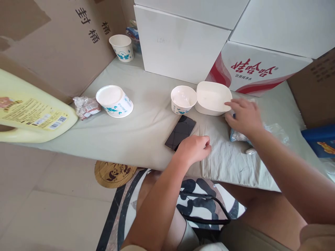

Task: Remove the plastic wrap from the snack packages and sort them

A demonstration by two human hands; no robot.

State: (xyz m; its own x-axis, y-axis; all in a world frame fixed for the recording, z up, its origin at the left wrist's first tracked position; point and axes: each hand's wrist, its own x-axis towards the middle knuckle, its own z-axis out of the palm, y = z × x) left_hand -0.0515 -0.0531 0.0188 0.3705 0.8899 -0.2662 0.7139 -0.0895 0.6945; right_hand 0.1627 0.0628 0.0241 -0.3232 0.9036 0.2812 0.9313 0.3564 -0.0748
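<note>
A white oval bowl [213, 92] stands upright at the centre right. My right hand [243, 116] is at its right end, index finger over the rim and thumb outside the wall, closed on that edge. Touching the bowl's left side is a round white paper bowl [184, 99]. My left hand [193, 150] rests on the cloth in a loose curl; the inside of its fingers is hidden. Partly beneath that wrist lies a dark-screened phone [180, 130]. Under my right hand, a blue and clear plastic packet [237, 135] is partly covered.
To the left are an upside-down paper bowl [115, 101], a crumpled clear packet [87, 107] and a large yellow jug [34, 108]. Another paper bowl [121, 48] stands farther back. White boxes [180, 42] and a brown carton [65, 45] border the cloth-covered surface [146, 139].
</note>
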